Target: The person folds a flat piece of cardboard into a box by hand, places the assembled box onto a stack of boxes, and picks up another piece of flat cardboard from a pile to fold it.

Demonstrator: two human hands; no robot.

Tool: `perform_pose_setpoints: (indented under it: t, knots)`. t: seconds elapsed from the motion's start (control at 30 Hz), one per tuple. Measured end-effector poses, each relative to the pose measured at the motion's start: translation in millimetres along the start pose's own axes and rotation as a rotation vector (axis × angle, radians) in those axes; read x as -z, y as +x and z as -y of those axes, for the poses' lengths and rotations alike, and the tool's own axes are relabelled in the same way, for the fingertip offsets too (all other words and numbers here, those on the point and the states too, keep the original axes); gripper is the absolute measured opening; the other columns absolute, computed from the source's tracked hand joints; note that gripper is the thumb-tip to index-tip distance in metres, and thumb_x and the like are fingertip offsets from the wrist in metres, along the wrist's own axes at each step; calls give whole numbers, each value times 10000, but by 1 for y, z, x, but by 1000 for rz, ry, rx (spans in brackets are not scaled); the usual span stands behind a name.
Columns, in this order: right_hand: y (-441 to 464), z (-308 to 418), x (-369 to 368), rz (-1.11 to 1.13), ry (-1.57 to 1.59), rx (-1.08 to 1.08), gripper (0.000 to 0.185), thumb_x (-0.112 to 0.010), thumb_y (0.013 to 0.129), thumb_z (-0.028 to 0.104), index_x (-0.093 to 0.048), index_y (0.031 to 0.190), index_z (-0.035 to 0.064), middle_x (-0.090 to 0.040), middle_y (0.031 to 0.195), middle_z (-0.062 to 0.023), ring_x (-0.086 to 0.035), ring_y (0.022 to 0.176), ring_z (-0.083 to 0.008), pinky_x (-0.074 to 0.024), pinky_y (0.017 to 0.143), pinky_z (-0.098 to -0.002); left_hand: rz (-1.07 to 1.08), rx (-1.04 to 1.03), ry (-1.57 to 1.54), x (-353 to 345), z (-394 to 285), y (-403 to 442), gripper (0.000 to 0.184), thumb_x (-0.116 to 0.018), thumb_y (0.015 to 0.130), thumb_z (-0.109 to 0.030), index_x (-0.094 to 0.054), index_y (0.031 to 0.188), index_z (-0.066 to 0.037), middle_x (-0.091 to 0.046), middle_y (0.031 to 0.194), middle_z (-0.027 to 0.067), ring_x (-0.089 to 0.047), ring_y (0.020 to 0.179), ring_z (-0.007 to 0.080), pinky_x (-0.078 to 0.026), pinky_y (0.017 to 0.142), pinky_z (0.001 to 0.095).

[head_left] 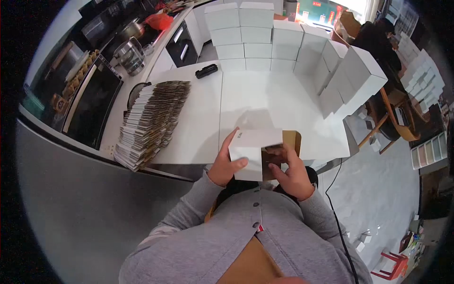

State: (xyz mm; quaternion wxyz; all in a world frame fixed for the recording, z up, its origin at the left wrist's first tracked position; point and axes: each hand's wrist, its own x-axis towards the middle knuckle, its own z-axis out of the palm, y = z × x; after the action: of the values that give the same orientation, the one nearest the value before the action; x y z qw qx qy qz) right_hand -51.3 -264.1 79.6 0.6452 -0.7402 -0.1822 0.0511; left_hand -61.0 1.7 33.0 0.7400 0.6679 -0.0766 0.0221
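Observation:
A white box (247, 156) is held at the table's front edge, its brown inside showing through the open right end. My left hand (228, 163) grips its left side, thumb on the front face. At the open end is my right hand (293, 176), its fingers partly inside and touching the flaps; what lies within is dark. A brown flap (292, 140) stands out behind those fingers. To the left, a stack of flat folded cartons (153, 123) leans in a long row on the white table (201, 113).
White boxes (257, 49) are piled along the back and right table edges. A black object (206, 71) lies at the back left. A black cable (336, 217) hangs at the right. Beyond it, a person in dark clothing (373, 40) is near wooden chairs (395, 118).

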Motion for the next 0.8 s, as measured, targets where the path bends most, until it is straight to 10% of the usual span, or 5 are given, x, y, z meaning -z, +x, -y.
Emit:
perform_pose_setpoints:
  t: [0.2, 0.67, 0.8]
  knots:
    - [3, -42, 13, 155, -181, -56, 638, -773, 995, 106, -575, 1596, 34, -742, 1400, -182, -741, 1197, -326, -599, 959, -432, 173, -27, 37, -24, -21, -7, 1188, -902, 870, -163, -173, 1796, -23, -348, 1790, 256, -421, 1595, 389, -337, 1314, 479]
    - [-8, -115, -12, 81, -697, 711, 711, -648, 1099, 479, -463, 1725, 195, -459, 1776, -119, -514, 1581, -351, -465, 1260, -512, 277, -208, 228, -55, -28, -22, 1298, -916, 893, -325, -46, 1799, 2, -202, 1830, 288, -277, 1670, 439, -273, 1339, 544]
    - [-31, -147, -10, 245, -72, 219, 710, -587, 1132, 509, -402, 1756, 226, -408, 1810, -98, -468, 1616, -356, -426, 1299, -516, 310, -194, 239, -54, -29, -22, 1313, -909, 896, -374, -34, 1797, 9, -236, 1811, 288, -294, 1659, 439, -274, 1336, 545]
